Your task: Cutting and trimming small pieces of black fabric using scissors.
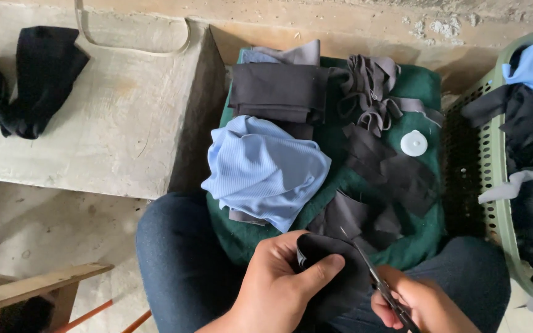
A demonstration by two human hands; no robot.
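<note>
A dark fabric piece [334, 271] is pinched taut in the left hand [282, 280] over the lap, so that it can be met by the scissors [380, 287] gripped in the right hand [417, 305]. Cut dark strips [390, 172] and a light blue cloth [263, 169] are kept near on the green cloth [417, 83].

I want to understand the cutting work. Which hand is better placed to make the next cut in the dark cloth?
Probably the right hand: it holds the scissors, whose blades point into the dark cloth piece. The left hand pinches that cloth, thumb on top, so it likely just steadies it.
</note>
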